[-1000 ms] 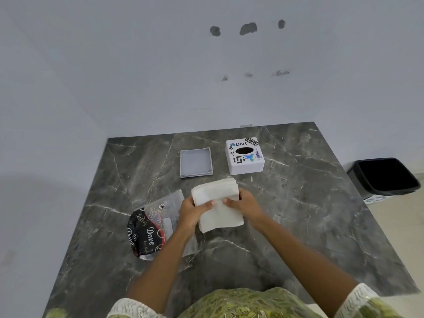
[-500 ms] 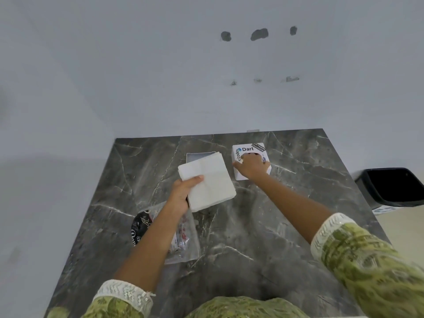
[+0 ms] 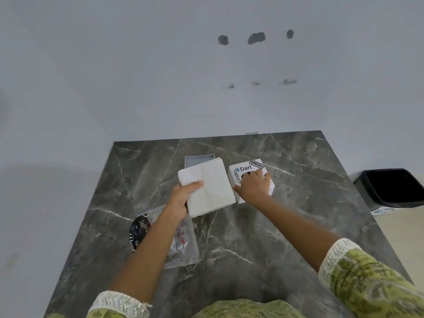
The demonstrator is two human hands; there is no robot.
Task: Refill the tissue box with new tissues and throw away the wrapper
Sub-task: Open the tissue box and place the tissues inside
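Now the left hand (image 3: 181, 200) clamps a white stack of folded tissues (image 3: 207, 188), long axis toward 1 o'clock, just beside the sticker-covered white cube tissue box (image 3: 249, 171), which the right hand (image 3: 253, 187) grips from above, box since tilted; the crumpled clear plastic wrapper (image 3: 183, 244) lies at 7 o'clock

Soft, matt white paper tissues (image 3: 211, 187) above a polished dark marble-look desk (image 3: 298, 203); crinkled glossy plastic wrapper (image 3: 183, 246); smooth white tissue box (image 3: 238, 173) bearing printed stickers; matt grey lid (image 3: 197, 159).
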